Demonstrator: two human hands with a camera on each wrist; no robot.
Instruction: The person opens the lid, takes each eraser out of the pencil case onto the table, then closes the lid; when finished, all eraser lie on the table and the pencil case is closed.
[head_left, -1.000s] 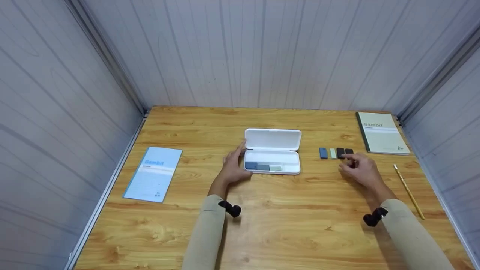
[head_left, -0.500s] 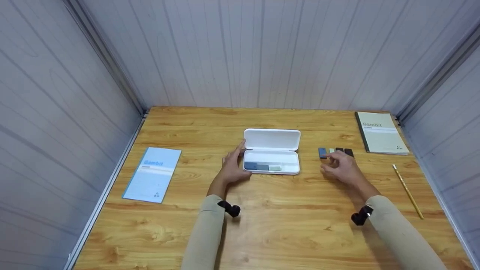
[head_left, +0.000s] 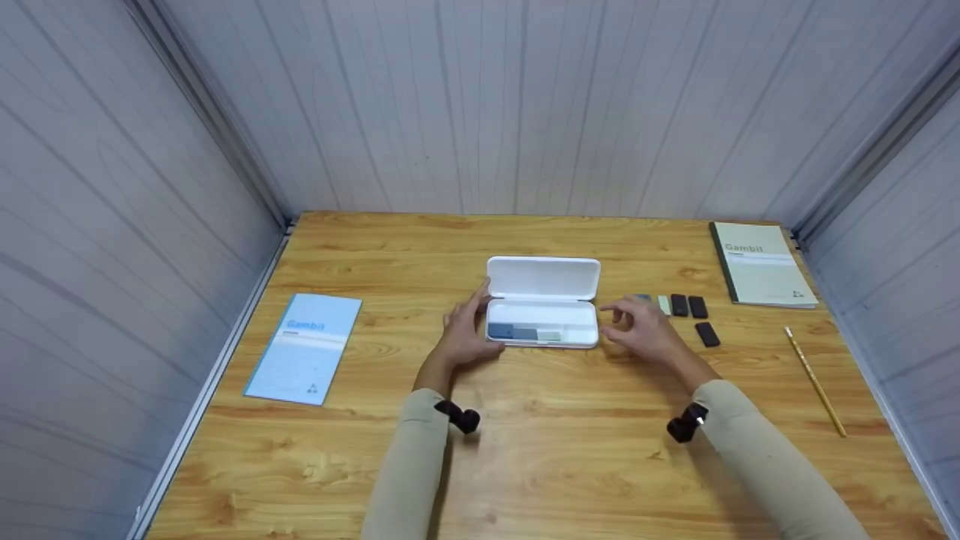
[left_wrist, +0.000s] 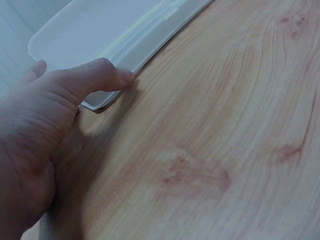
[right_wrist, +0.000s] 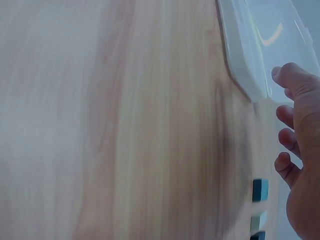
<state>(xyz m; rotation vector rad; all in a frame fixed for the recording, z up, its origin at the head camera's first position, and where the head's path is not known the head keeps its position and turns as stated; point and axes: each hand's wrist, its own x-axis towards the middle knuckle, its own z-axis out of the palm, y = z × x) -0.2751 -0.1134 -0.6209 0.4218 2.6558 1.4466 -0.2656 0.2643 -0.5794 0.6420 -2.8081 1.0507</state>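
A white pencil case stands open, lid raised at the back. Inside, along its front wall, lie a dark blue block, a grey-blue block and a pale green block, all eraser-like. My left hand grips the case's left end, thumb on the front edge. Just off the right end is my right hand, thumb and index finger apart, nothing visible between them. Partly hidden behind it is a blue block, beside a pale green block.
Two black blocks continue that row, and another black block lies in front of them. A yellow pencil and a cream notebook are on the right. A light blue notebook lies on the left of the wooden table.
My right hand has moved left from the black blocks, past the row, to the case's right end, uncovering the front black block. My left hand stays on the case.
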